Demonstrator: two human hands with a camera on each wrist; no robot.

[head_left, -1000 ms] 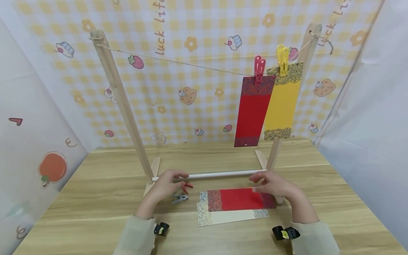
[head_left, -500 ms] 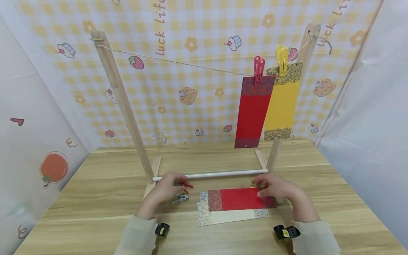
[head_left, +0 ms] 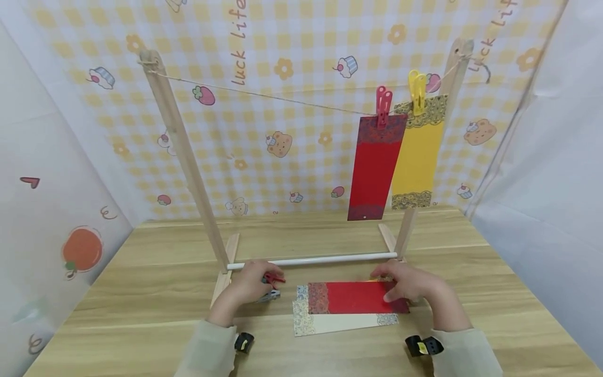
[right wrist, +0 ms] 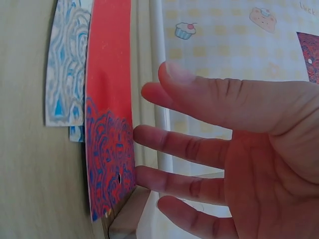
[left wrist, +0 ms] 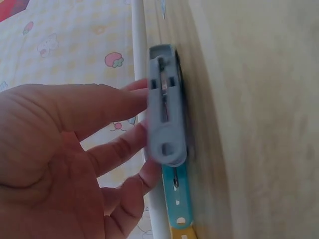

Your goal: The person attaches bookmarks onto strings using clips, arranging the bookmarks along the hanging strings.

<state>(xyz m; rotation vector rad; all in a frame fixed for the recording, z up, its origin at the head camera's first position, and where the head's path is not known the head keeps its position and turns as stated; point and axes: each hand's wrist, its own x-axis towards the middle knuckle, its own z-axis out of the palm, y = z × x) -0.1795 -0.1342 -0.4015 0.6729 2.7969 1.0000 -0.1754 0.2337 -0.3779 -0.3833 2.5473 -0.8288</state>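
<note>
My left hand (head_left: 252,283) hovers around a small group of clothespins by the left post, its fingers loosely bent. A red clothespin (head_left: 275,279) shows at its fingertips. In the left wrist view a grey clothespin (left wrist: 167,109) stands in front of the thumb tip and hides it; a teal clothespin (left wrist: 178,204) lies beyond. On the right, my right hand (head_left: 407,283) reaches the end of a red patterned card (head_left: 355,297), thumb over it, fingertips at its far edge. Spread fingers show in the right wrist view. Under the red card lies a cream card (head_left: 344,323).
A wooden frame's left post (head_left: 186,152) and right post (head_left: 454,78) carry a string (head_left: 264,96). From it hang a red card (head_left: 377,173) and a yellow card (head_left: 416,157), held by a pink and a yellow clothespin. A white rod (head_left: 325,259) joins the posts low down.
My left hand has come down closer over the clothespins. My right hand has moved slightly lower onto the end of the red card, thumb now over it. The view has shifted slightly.
</note>
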